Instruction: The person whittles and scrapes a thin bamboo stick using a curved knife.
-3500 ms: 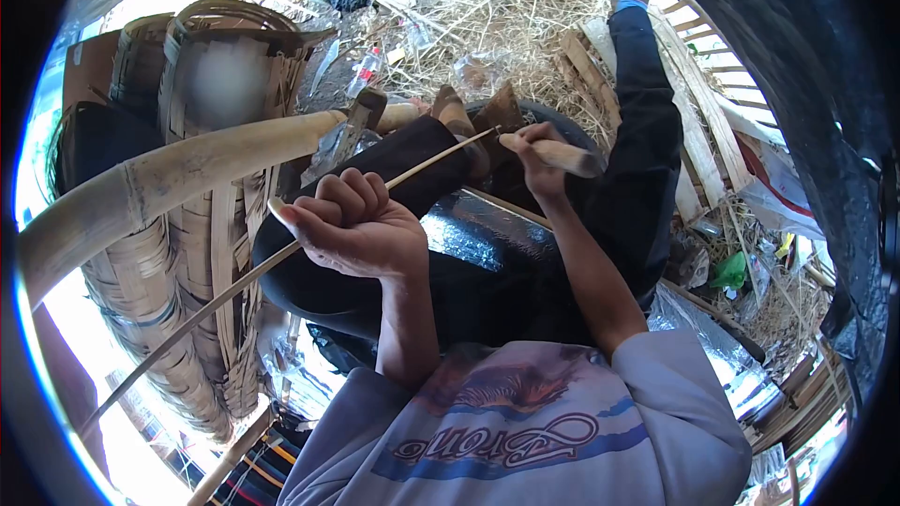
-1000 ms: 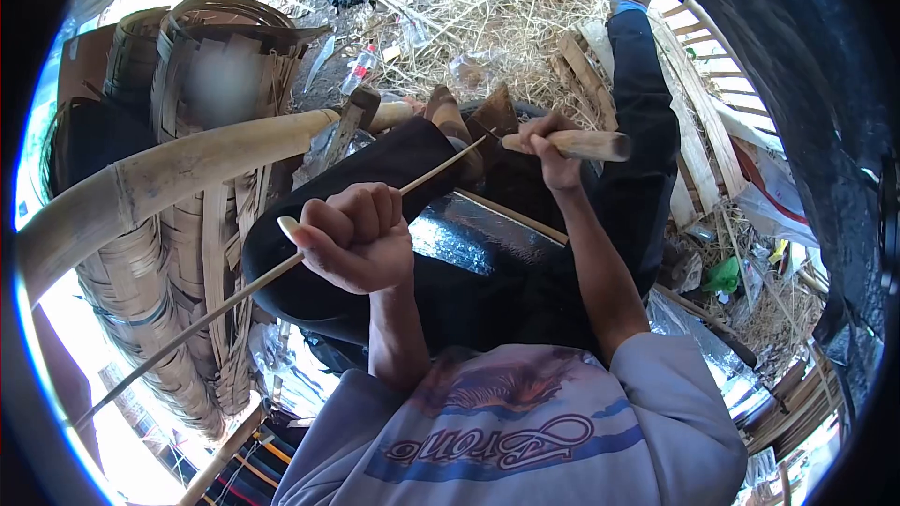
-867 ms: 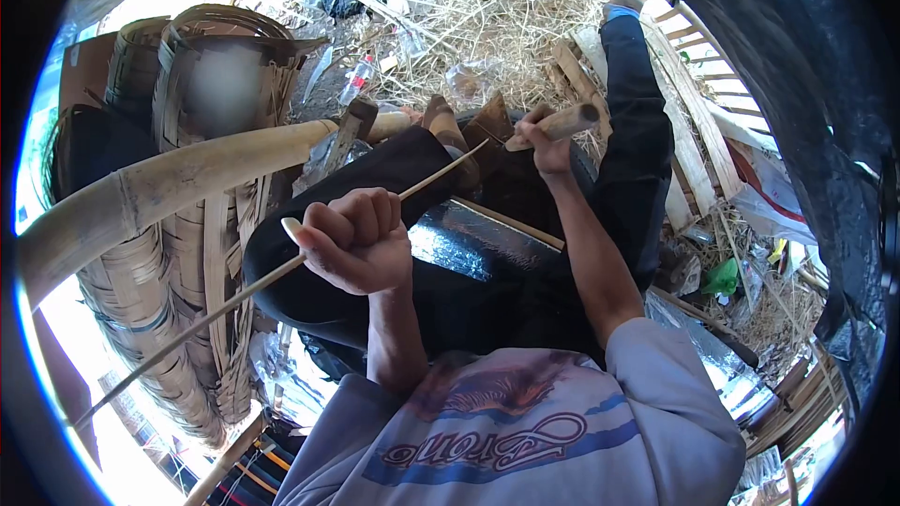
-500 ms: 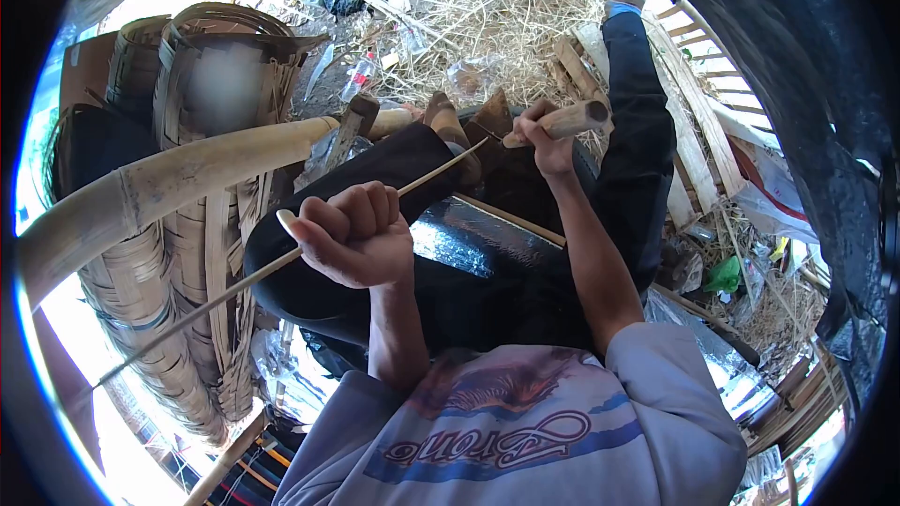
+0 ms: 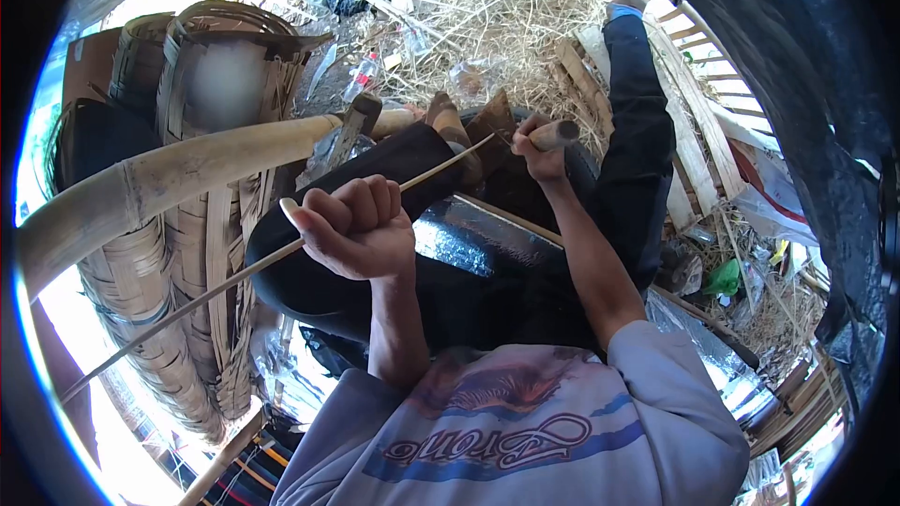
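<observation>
A long thin bamboo stick [image 5: 436, 171] runs slantwise across my lap, from low on the left up to the middle. My left hand [image 5: 356, 225] is closed in a fist around it, thumb uppermost. Near the stick's far tip, my right hand [image 5: 539, 152] grips the thick round wooden handle [image 5: 555, 135] of a tool, with the handle's butt end towards me. The tool's working end is small and dark, close to the stick tip; I cannot tell whether they touch. A dark shiny sheet [image 5: 487, 239] lies over my lap below the stick.
A thick bamboo pole [image 5: 178, 173] crosses on the left, beside tall woven bamboo baskets [image 5: 178, 309]. A short wooden post [image 5: 356, 122] stands by the pole's end. Ahead are straw [image 5: 506, 19] and a plastic bottle [image 5: 360, 77]. Bamboo slats [image 5: 689, 164] lie to the right.
My right hand has moved slightly left, and the tool handle has turned so its butt end points more towards me. My left hand stays nearly in place around the stick.
</observation>
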